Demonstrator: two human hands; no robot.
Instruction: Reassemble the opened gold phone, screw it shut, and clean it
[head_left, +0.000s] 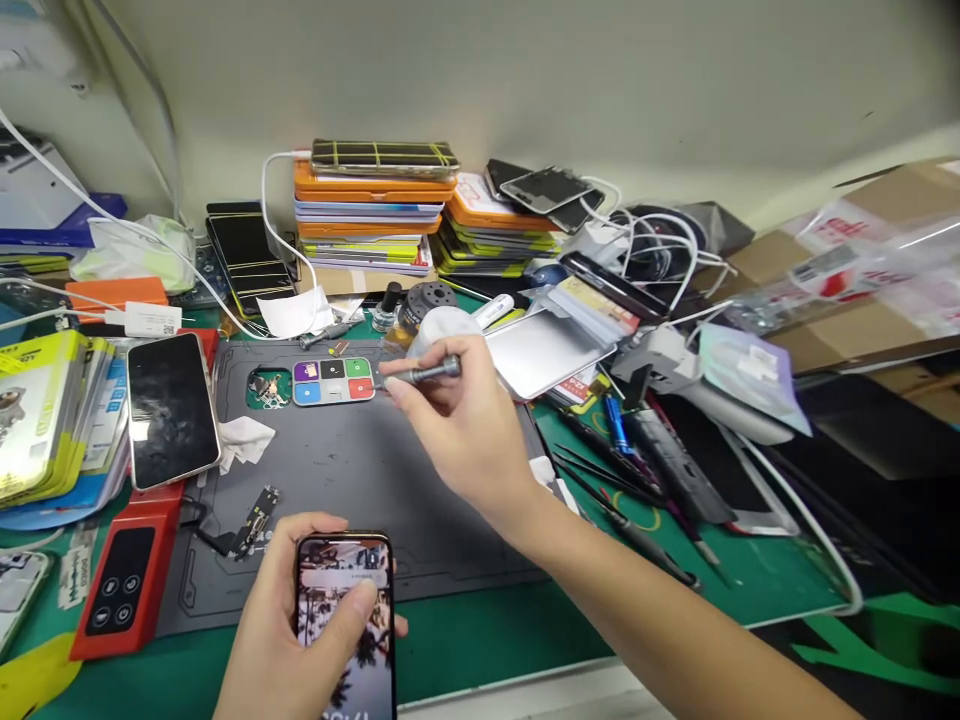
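My left hand [279, 625] grips a smartphone [346, 620] at the bottom of the view; its screen is lit and my thumb lies across the glass. My right hand [457, 420] pinches a small metal screwdriver [420, 373], held level, its tip pointing left at a tray of coloured compartments [334, 381] on the grey work mat [360, 480]. A small circuit board part [255, 522] lies on the mat just left of the held phone.
A second phone [171, 408] lies face up at the left beside an orange device [124, 580]. Stacks of phone cases [371, 215] line the back wall. Tweezers and tools [637, 470] lie right of the mat, cables and bags beyond.
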